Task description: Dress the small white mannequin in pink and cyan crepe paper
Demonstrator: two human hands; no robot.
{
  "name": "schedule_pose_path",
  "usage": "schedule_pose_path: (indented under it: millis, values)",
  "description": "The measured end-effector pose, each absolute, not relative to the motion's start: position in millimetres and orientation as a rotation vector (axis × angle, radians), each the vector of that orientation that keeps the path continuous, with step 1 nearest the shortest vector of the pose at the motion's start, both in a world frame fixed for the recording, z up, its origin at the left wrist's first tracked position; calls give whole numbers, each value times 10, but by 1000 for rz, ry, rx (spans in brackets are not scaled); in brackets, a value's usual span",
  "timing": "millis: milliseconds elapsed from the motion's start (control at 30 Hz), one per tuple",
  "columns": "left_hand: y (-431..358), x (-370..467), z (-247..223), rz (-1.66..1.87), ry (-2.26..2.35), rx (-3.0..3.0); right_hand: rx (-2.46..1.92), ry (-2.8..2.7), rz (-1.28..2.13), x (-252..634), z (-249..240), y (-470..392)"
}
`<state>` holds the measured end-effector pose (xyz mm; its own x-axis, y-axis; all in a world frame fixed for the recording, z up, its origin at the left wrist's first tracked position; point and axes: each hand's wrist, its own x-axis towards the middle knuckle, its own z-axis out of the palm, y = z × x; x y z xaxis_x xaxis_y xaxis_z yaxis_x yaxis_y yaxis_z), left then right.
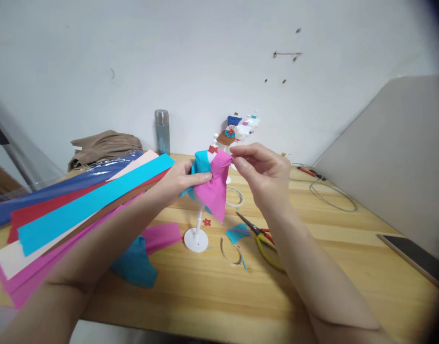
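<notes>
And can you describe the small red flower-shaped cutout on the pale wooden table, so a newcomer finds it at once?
On the pale wooden table, find the round white stand base. Just behind its right edge lies the small red flower-shaped cutout; its petals set it apart from the angular turquoise scrap to its right.

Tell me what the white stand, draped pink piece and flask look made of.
White stand: likely plastic, smooth and evenly white. Pink piece: matte paper or cloth, unclear which, with soft creases. Flask: probably metal, judging by its shiny cap.

Thermos (162, 134) stands by wall (191, 62), nr brn cloth (108, 145).
</notes>
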<state>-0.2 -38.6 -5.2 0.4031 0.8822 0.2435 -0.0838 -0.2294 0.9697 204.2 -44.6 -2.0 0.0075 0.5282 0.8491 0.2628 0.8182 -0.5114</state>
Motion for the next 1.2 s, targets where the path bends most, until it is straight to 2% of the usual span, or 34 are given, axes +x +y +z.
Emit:
schedule_pose_path:
  millis: [600,1200]
  values:
    - [-491,24,-52,1008,753,1717,-682,-1664,131,1979,116,-767]
    - [-342,-68,-43,983,656,1896,-637,-1720,559,2087,146,-666]
